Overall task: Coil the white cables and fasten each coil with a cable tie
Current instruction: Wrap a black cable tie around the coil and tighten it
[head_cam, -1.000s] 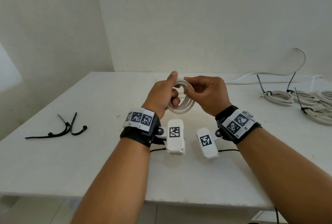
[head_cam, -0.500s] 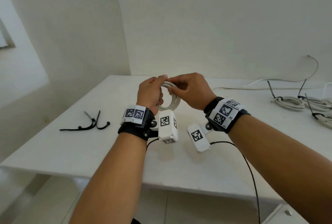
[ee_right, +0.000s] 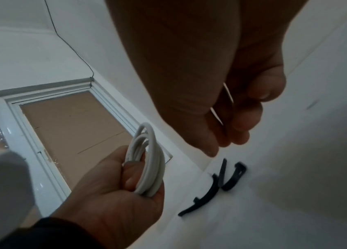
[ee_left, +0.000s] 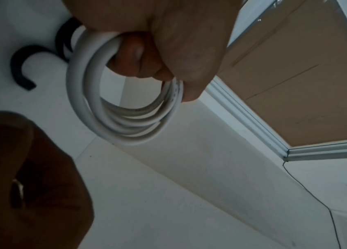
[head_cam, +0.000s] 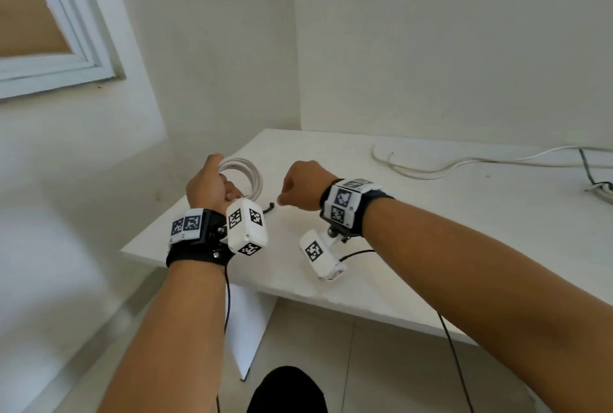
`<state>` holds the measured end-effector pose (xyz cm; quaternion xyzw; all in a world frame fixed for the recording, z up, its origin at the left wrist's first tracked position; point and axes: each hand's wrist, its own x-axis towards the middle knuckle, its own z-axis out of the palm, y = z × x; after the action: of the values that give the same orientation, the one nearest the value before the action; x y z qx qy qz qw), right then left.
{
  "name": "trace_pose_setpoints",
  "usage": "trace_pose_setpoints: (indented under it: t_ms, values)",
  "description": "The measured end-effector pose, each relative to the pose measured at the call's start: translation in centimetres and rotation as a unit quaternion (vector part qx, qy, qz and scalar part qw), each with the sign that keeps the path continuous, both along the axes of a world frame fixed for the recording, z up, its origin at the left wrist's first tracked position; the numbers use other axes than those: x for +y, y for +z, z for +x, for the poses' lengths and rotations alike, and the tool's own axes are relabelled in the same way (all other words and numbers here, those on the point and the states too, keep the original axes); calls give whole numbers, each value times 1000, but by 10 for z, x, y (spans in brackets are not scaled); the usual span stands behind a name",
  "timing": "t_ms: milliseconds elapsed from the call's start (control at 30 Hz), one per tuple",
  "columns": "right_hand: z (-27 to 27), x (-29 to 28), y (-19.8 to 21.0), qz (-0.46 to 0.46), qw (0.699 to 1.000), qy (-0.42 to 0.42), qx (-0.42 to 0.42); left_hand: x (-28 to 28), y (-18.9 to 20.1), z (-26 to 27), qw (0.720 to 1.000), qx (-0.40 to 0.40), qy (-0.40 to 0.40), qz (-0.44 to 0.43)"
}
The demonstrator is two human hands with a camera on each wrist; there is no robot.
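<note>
The left hand (head_cam: 209,187) grips the coiled white cable (head_cam: 249,170), fingers wrapped round its loops, above the bench's (head_cam: 431,230) left edge. The right hand (head_cam: 300,185), fingers curled and holding nothing, hovers just beside it over the black cable ties (ee_right: 207,195) lying near that edge.

White corner of a room on my feed: one table, one covered window.
I see a white table (head_cam: 464,180) set against the back wall (head_cam: 447,47), near where it meets the left wall (head_cam: 215,47); both are plain white. High on the left wall sits a window (head_cam: 43,24) with a white frame, its pane covered by brown board. The table stands on a flat white side panel (head_cam: 248,329) over a floor (head_cam: 381,363) of pale tiles. A thin dark line (ee_left: 305,187) runs to the window frame, crack or wire I cannot tell. The light is soft and even.
</note>
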<state>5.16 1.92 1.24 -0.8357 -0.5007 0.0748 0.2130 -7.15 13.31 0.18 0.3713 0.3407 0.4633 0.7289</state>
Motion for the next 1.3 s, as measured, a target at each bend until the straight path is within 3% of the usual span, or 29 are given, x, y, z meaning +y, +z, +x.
trace_pose_setpoints:
  t_ms: [200,433,600,867,1067,1200,1300]
  values:
    - [-25,48,-18,-48,999,7,-17,12,-13,-22,1000,13,24,-12]
    - [-16,50,-24,-77,997,-1,-30,13,-22,-18,1000,14,-1,-23]
    - [19,-6,-8,-50,998,-16,19,-4,-21,4,999,16,-31,-22]
    - [105,-124,-5,62,978,-191,59,-70,3,87,989,18,-148,10]
    - [153,-204,-16,103,950,-288,61,-150,11,162,955,57,-286,52]
    - [173,-233,-21,166,936,-305,47,-187,9,194,927,94,-353,86]
    - [176,-239,-29,233,925,-287,90,-202,1,209,909,120,-383,115]
